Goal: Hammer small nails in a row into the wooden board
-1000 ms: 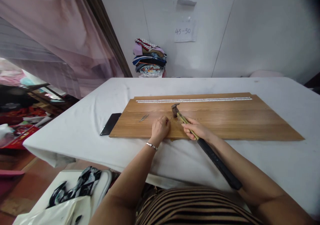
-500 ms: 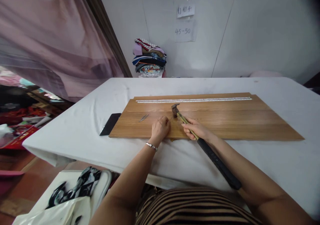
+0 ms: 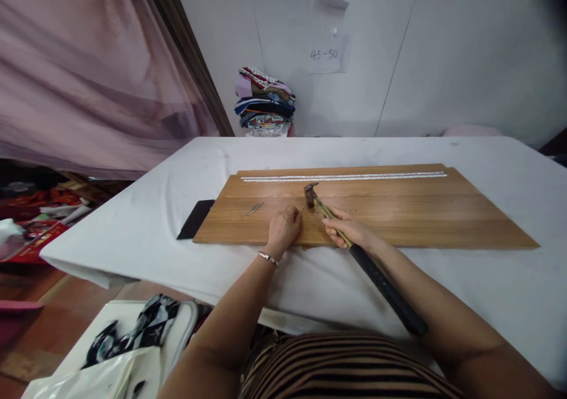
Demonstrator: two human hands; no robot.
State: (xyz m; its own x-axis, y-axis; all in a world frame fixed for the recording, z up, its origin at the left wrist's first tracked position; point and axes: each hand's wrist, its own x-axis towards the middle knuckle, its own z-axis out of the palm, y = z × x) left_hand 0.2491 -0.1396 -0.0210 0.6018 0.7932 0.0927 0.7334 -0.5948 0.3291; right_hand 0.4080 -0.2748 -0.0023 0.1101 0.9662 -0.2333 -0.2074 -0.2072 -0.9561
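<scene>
My right hand (image 3: 348, 228) is wrapped around the middle of a claw hammer (image 3: 381, 284), on the yellowish shaft above its black grip. The hammer's rusty head is over the wooden board (image 3: 420, 210), just right of my left hand. My left hand (image 3: 284, 226) rests on the board near its front edge, with fingers curled closed; anything between them is hidden. A small bunch of nails (image 3: 254, 209) lies left of it. Several tiny dark nail heads (image 3: 352, 211) dot the board beyond my right hand.
Two white measuring strips (image 3: 345, 177) run along the board's back. A flat black object (image 3: 195, 219) lies at its left end on the white tablecloth (image 3: 146, 210). Folded clothes (image 3: 266, 104) are stacked behind the table. A white stool (image 3: 119, 322) with cloth stands front left.
The upper paper on the wall has lifted and folded, and the pink curtain at the left has shifted. Both hands and the hammer stay practically where they were.
</scene>
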